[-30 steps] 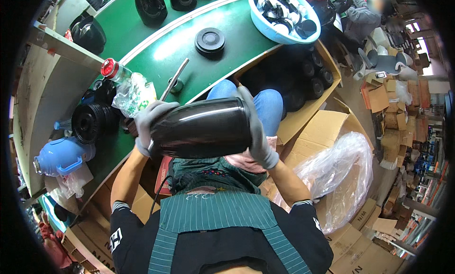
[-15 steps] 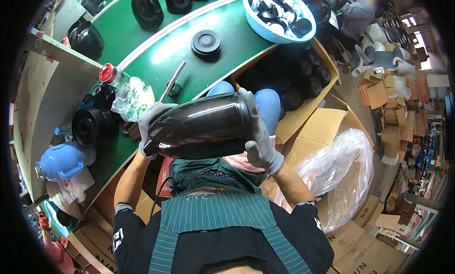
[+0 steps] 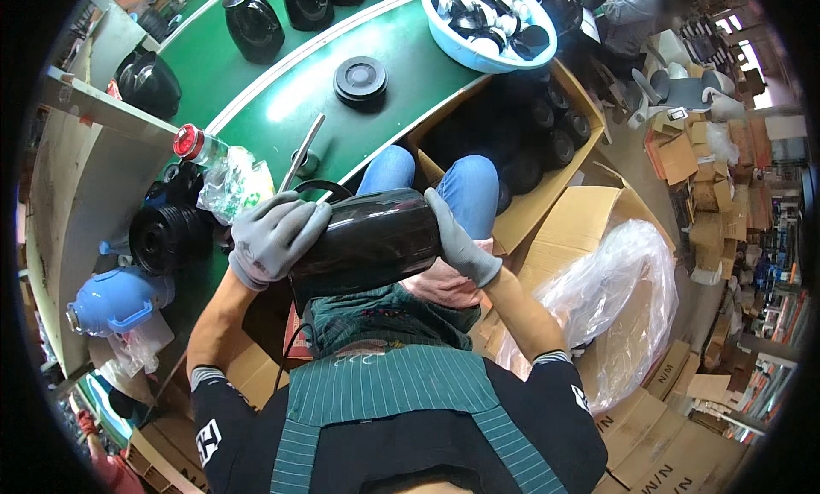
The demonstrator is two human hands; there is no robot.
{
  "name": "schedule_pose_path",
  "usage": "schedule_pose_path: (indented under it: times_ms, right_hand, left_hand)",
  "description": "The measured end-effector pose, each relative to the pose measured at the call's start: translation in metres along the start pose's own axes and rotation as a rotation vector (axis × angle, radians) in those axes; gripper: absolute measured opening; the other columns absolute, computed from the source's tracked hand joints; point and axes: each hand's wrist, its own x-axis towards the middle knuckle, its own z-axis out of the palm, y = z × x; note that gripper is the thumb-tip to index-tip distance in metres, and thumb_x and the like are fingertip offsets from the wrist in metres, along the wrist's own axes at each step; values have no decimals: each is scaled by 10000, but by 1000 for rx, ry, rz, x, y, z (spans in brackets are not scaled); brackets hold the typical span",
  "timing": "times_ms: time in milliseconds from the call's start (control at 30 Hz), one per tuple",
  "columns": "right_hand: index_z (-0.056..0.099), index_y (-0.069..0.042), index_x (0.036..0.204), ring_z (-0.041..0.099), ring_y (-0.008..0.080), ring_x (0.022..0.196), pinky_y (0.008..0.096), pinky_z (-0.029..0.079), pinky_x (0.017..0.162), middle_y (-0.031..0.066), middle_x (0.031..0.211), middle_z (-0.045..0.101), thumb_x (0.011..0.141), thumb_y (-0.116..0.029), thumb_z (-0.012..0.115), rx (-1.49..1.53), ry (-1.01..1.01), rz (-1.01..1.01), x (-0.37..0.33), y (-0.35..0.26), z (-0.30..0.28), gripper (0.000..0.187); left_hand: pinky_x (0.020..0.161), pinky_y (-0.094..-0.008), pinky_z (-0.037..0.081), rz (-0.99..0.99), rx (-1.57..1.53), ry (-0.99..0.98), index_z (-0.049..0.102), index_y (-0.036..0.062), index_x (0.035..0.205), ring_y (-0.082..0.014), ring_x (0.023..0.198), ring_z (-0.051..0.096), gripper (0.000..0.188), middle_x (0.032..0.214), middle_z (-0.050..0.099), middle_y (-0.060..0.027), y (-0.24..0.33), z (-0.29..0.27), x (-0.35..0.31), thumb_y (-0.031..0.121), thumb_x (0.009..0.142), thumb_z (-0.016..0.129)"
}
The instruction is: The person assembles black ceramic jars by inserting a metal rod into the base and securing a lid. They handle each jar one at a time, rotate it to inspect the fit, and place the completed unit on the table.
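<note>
A glossy black jug-shaped housing (image 3: 376, 242) lies on its side above my lap, held between both gloved hands. My left hand (image 3: 278, 238) is closed over its left end, fingers across the top. At the right end, my right hand (image 3: 461, 242) presses its fingers against the rim. A dark curved strip, like a handle (image 3: 320, 187), shows beyond the left end. Past it, a metal rod (image 3: 303, 148) leans up from a small metal cup (image 3: 307, 163) on the green bench. A stack of round black discs (image 3: 360, 80) lies farther back.
A blue basin (image 3: 491, 54) of small black and white parts stands at the back. Beside my legs is a carton (image 3: 589, 144) of black parts. Plastic film (image 3: 598, 306) spills from another box. At left are a red-lidded jar (image 3: 195, 144) and blue jug (image 3: 115, 302). Similar black housings (image 3: 254, 24) stand behind.
The black housing has turned, its top edge now tilted away and a handle-like strip showing. My left hand has moved from its underside end to over the top.
</note>
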Motion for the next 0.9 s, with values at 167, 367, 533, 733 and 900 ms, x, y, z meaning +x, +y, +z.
schedule_pose_path:
  times_ms: [167,367,533,733,900]
  right_hand:
    - [428,48,1618,499,259,1479,335,304,1296,201,1587,535,1173,-589,367,-243,-51,-65,-14,-35,6,780]
    - [121,-118,1779,184,511,1653,548,224,1312,340,1781,127,954,-853,533,-735,-106,-958,-26,-46,22,1179]
    - [124,-115,1778,157,526,1653,570,140,1325,361,1777,118,981,-836,496,-679,-103,-1069,-14,-46,27,1137]
    - [150,-26,1745,416,373,1559,432,287,1310,290,1718,334,1150,-576,426,-649,178,-905,-1,35,3,856]
    - [228,29,1709,473,313,1519,390,312,1305,196,1690,430,1184,-579,283,-119,-43,-200,-16,-44,22,806]
  left_hand:
    - [855,-395,609,-409,-357,91,783,29,1221,-330,927,768,417,1020,773,-137,-7,10,-15,205,842,783]
    - [875,-390,591,-1092,-1216,126,792,9,1198,-295,941,767,430,1036,778,-156,-7,72,-71,226,827,813]
    - [892,-405,589,-1158,-1311,63,794,10,1195,-283,966,765,423,1050,782,-139,-3,72,-73,238,840,801]
    - [843,-406,598,-424,-295,-2,775,30,1234,-322,960,770,499,1071,769,-176,-15,-3,12,217,773,804]
    - [827,-400,586,-446,-353,75,781,36,1211,-343,953,757,471,1018,771,-152,-12,15,6,230,782,809]
